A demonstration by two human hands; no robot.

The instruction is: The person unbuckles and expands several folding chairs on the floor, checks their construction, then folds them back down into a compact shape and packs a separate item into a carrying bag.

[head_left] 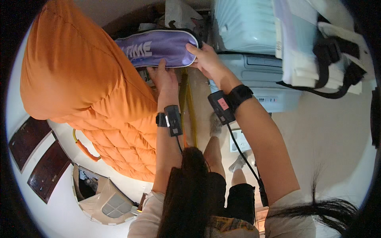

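A long purple zip-style bag (168, 49) with white piping and white lettering is held up at the top middle. My right hand (205, 59) is closed on its rounded right end, thumb across the front face. My left hand (163, 78) grips the lower edge near the middle, its thumb on the front and its other fingers partly hidden. The bag's left end passes out of sight behind an orange puffer jacket (87, 75). A black device is strapped to each of my forearms, with a cable running from it.
Light blue suitcases (248, 29) stand at the upper right, beside a white bag (301, 51) with black straps. Yellow bars (190, 107) run below my hands. At the lower left sits a beige tent-like thing (113, 202). Long dark hair hangs in the lower middle.
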